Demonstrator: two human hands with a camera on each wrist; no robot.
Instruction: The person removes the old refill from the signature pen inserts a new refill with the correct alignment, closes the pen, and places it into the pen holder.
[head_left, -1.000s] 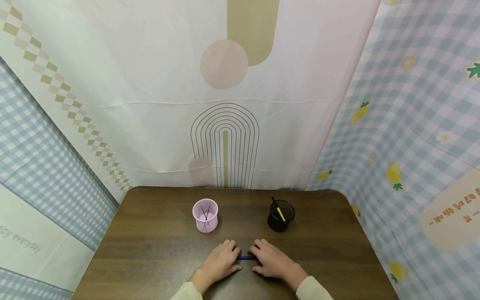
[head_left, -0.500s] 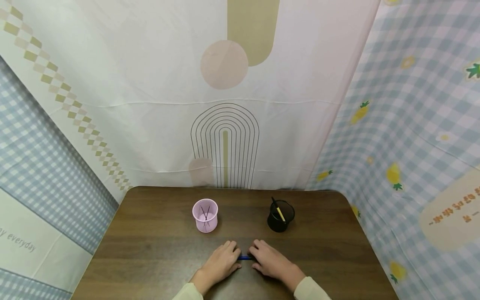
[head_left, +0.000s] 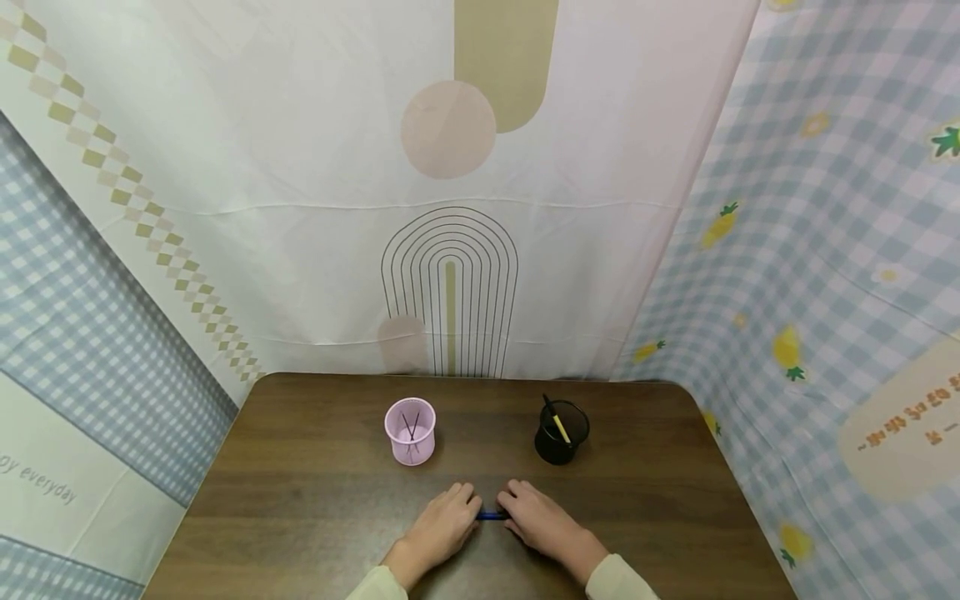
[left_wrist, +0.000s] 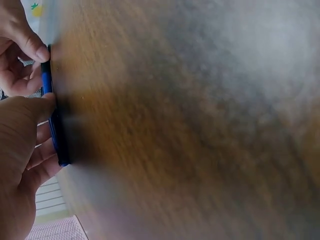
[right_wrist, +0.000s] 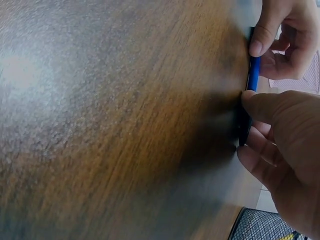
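Observation:
A blue pen (head_left: 491,516) with black ends lies level at the tabletop, crosswise between both hands. My left hand (head_left: 444,525) pinches its left part. In the left wrist view the thumb of the left hand (left_wrist: 22,135) presses the near side, with the other fingers behind the pen. My right hand (head_left: 542,521) pinches the black right end; the right wrist view shows the thumb of the right hand (right_wrist: 285,130) against it and the fingers behind. From the head view, the backs of the hands hide both pen ends.
Beyond the left hand stands a pink mesh cup (head_left: 411,450) with thin dark crossed sticks inside. A black mesh cup (head_left: 555,447) beyond the right hand holds a black-and-yellow pen (head_left: 557,419). The brown wooden table (head_left: 300,483) ends at a hanging cloth (head_left: 322,275).
Both thumbs, apart from the pen a second ago, have moved in against it. The forearms have drawn slightly closer together. The cups have not moved.

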